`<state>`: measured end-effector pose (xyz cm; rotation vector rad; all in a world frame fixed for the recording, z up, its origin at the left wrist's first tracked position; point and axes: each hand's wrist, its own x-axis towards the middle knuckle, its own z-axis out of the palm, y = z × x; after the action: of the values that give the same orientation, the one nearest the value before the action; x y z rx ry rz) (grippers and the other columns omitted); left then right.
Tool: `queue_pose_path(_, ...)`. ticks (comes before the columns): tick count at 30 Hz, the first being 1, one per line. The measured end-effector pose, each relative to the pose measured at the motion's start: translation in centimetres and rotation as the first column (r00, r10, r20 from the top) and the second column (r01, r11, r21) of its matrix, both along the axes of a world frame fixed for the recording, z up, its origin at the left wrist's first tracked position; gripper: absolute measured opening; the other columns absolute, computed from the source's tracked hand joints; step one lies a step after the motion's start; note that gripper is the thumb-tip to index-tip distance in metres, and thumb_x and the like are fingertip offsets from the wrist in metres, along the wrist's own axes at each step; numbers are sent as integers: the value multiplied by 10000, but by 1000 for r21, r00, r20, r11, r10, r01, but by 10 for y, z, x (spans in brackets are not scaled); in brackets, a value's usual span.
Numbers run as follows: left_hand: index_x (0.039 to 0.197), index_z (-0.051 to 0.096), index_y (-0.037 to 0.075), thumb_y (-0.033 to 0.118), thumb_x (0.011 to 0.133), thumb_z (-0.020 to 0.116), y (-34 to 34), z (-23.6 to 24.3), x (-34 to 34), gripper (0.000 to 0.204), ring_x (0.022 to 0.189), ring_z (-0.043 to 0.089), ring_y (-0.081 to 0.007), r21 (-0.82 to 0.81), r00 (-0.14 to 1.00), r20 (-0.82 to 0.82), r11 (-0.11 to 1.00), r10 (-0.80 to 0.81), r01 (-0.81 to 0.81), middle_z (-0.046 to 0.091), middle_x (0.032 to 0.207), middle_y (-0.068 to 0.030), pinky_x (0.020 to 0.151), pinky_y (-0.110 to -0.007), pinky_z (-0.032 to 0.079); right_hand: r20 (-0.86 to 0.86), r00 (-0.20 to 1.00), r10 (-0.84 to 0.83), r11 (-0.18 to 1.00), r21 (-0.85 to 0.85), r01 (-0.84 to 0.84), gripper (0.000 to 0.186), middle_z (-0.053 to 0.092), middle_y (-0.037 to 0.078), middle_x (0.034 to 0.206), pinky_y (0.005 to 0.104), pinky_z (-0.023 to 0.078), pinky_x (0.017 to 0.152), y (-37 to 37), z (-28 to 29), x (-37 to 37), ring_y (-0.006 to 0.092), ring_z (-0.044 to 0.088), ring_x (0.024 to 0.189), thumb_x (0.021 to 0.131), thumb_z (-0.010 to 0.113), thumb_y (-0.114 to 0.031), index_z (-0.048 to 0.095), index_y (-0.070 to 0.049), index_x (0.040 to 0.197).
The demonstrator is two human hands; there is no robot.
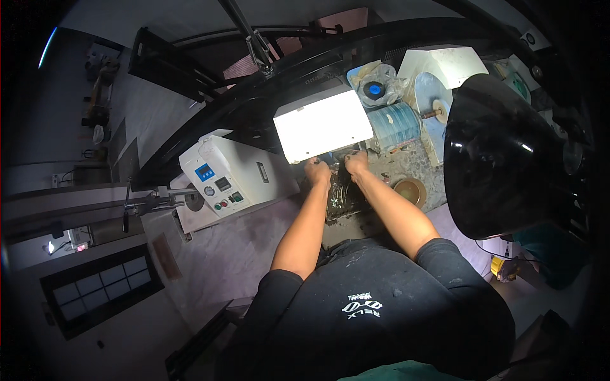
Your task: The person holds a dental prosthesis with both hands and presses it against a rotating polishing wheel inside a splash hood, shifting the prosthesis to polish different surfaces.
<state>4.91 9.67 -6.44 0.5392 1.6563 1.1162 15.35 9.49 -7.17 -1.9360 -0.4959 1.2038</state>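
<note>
Both my arms reach forward to the lower edge of a brightly lit white hood [323, 127]. My left hand [318, 171] is closed, its fingers curled near the hood's edge. Close beside it on the right, my right hand [356, 162] is also closed, fingers bent inward. Whatever they grip is small or hidden by the fingers and the hood. Below and between the hands lies a dark, wet, shiny tray [346, 198]. Right of the hood is a blue-green streaked drum [395, 126].
A tan round bowl [411, 191] sits right of my right forearm. Farther right stand a pale blue panel with a round wheel [440, 109] and a large black shade [495, 165]. Crumpled plastic [389, 79] lies behind the drum. A white control box [232, 178] stands at left.
</note>
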Motion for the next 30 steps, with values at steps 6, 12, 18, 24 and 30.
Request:
queue_pose_path(6, 676, 497, 12, -83, 710, 385, 0, -3, -15, 151, 495, 471, -154, 55, 1000, -14, 998, -25, 26, 468, 645, -53, 361, -319, 484, -61, 996, 68, 992, -100, -74, 116, 567, 132, 676, 365, 401, 480, -1, 25, -5, 211, 525, 569, 694, 568, -27, 564, 67, 761)
queue_pose_path(12, 674, 495, -8, -80, 712, 386, 3, -18, -20, 136, 473, 474, -166, 52, 998, -45, 997, -48, 51, 471, 640, -59, 377, -310, 483, -43, 999, 22, 997, -79, -26, 115, 541, 125, 617, 372, 325, 360, -1, 22, -10, 202, 485, 475, 753, 561, -51, 560, 63, 769)
queue_pose_path(18, 697, 504, -20, -76, 722, 394, 13, -38, -36, 126, 467, 488, -181, 82, 970, -240, 995, -33, 55, 485, 644, -72, 392, -330, 505, -76, 996, 42, 994, -97, -49, 147, 559, 130, 651, 369, 355, 396, 1, 32, -24, 198, 501, 509, 762, 562, -73, 570, 73, 777)
queue_pose_path(24, 781, 509, -37, -83, 756, 404, -1, 18, 0, 117, 518, 519, -186, 78, 989, -25, 986, -147, 148, 511, 693, -86, 414, -346, 531, -93, 995, 27, 999, 29, -24, 144, 627, 125, 760, 332, 426, 548, -8, -13, 10, 195, 552, 633, 744, 566, -43, 624, 59, 827)
queue_pose_path(30, 788, 500, -22, -107, 748, 412, -17, -19, -52, 129, 537, 504, -135, 124, 906, -356, 949, -230, 290, 494, 685, -53, 429, -329, 535, 253, 866, 431, 884, 73, -461, 247, 623, 211, 822, 357, 465, 674, -20, 25, -11, 304, 602, 762, 738, 584, -93, 593, 76, 918)
